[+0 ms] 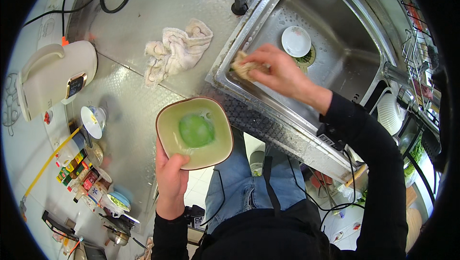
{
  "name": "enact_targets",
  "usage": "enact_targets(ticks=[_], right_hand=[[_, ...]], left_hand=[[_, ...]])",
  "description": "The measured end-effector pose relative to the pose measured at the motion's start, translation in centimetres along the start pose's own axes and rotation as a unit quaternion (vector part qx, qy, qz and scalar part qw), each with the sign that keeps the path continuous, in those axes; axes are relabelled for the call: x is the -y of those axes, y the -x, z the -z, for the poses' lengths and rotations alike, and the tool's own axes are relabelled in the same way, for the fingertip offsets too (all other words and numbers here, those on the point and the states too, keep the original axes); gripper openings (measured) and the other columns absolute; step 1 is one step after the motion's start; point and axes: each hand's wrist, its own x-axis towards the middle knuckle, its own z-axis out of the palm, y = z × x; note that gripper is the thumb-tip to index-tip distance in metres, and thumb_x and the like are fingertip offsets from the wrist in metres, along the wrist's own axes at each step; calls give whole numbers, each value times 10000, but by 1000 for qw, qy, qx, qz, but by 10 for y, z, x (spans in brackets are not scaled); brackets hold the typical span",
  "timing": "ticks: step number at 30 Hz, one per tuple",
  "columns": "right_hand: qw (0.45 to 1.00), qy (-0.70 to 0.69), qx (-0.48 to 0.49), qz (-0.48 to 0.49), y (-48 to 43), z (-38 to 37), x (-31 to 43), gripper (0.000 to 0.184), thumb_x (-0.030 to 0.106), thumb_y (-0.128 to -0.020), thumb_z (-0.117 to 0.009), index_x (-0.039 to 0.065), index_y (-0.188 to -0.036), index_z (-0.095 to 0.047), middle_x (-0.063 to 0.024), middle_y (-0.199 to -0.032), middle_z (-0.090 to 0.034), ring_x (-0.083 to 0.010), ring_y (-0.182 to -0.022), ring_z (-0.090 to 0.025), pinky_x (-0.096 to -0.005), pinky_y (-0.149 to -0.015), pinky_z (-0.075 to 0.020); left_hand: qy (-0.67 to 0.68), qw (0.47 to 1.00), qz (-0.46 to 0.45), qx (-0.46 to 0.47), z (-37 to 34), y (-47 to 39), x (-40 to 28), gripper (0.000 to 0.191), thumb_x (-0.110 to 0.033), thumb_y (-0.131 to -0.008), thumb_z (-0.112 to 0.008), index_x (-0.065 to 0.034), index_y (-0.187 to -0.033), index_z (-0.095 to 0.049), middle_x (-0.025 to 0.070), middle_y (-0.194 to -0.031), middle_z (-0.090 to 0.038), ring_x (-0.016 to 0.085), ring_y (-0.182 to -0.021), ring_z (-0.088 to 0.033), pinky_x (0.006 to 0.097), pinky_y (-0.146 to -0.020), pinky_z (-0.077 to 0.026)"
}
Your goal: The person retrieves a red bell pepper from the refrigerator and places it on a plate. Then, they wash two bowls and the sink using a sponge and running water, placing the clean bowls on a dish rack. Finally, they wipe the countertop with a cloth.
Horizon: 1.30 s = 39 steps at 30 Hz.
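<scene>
My left hand (173, 173) holds a squarish pale-green bowl (169, 127) with a brown rim by its near edge, thumb inside. A little cloudy, soapy-looking liquid (196, 130) pools in its darker green bottom. Over the left corner of the stainless steel sink (334, 19), my right hand (276, 71) grips a tan scrubbing cloth or pad (244, 66); whether it touches the sink is unclear. A small white bowl with a floral pattern (296, 41) sits in the sink by the drain strainer (307, 60), which has green scraps in it.
A crumpled white cloth (179, 49) lies on the steel counter (125, 105). At left stand a cream appliance (59, 76) with a black cord (118, 8) and a tilted patterned bowl (92, 121). A black faucet (240, 1) rises beside the sink. Several bottles and packets (84, 184) crowd the lower left.
</scene>
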Motion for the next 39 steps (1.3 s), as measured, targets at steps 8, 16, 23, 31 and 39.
enact_targets(ticks=[8, 16, 23, 31, 39], right_hand=[[983, 132, 123, -29, 21, 11, -2, 228, 100, -762, -616, 88, -985, -663, -114, -909, -552, -298, -870, -577, -396, -756, -483], [949, -198, 161, -183, 25, -11, -86, 333, 154, -819, -636, 44, -1132, -620, -154, -989, -650, -203, -872, -618, -296, -780, -481], [994, 100, 12, -33, -37, -70, -153, 192, 136, -740, -638, 21, -889, -677, -202, -847, -649, -357, -841, -615, -398, -718, -501], [856, -391, 80, -329, -22, -55, -111, 370, 268, -908, -619, 32, -1192, -593, -59, -1043, -631, -137, -873, -599, -285, -746, -512], [940, -190, 145, -243, 79, 12, -44, 404, 377, -915, -557, 21, -1072, -664, -57, -816, -654, -123, -737, -589, -307, -670, -485]], left_hand=[[-7, 1000, -2, -3, 1, 3, -3, 780, 98, -677, -411, -26, -1435, -275, 126, -1352, -434, 257, -1253, -446, 364, -1028, -387], [-14, 1000, -2, -26, 1, 1, 3, 798, 98, -650, -416, -14, -1428, -278, 145, -1352, -428, 286, -1265, -433, 399, -1050, -376], [-52, 997, -3, -55, -4, -5, 11, 729, 56, -653, -457, 12, -1372, -346, 154, -1296, -484, 288, -1189, -503, 401, -1013, -419], [-68, 997, -17, -22, -20, -7, 17, 664, 32, -678, -470, 27, -1337, -391, 157, -1252, -520, 285, -1152, -532, 397, -989, -440], [-63, 998, -7, -16, -24, -15, 14, 669, 34, -691, -458, 20, -1354, -369, 163, -1269, -510, 294, -1158, -530, 410, -980, -450]])
